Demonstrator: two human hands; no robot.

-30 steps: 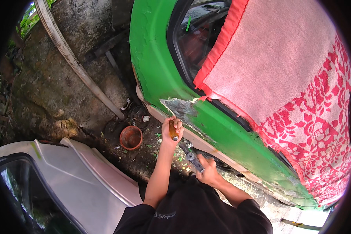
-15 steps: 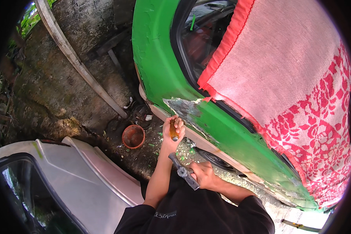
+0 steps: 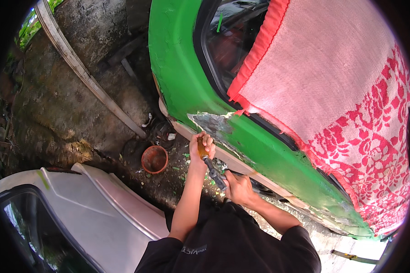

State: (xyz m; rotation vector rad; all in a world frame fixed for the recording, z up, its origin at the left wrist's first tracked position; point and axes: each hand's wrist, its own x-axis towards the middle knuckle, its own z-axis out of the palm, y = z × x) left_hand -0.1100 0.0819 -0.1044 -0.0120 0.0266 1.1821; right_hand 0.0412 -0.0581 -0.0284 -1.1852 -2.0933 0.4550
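My left hand (image 3: 196, 148) is wrapped round a tool with an amber handle (image 3: 202, 149); its working end is hidden against the car, so I cannot tell its kind. In my right hand (image 3: 240, 187) is a hammer (image 3: 217, 176), its dark metal head meeting the butt of that handle. Just beyond my left hand, the green car body (image 3: 177, 86) has a torn grey patch (image 3: 214, 125) with pale, jagged edges where the green coat is broken away.
A pink-and-red patterned cloth (image 3: 323, 82) drapes the green car. A silver car (image 3: 105, 195) stands close on my left. Between them are a round reddish-brown pot (image 3: 155, 159) and green flakes on the ground. A long pale strip (image 3: 84, 68) leans at the back left.
The hammer has moved forward and swung from near my chest to the butt of the amber handle. My left hand has stayed by the torn patch.
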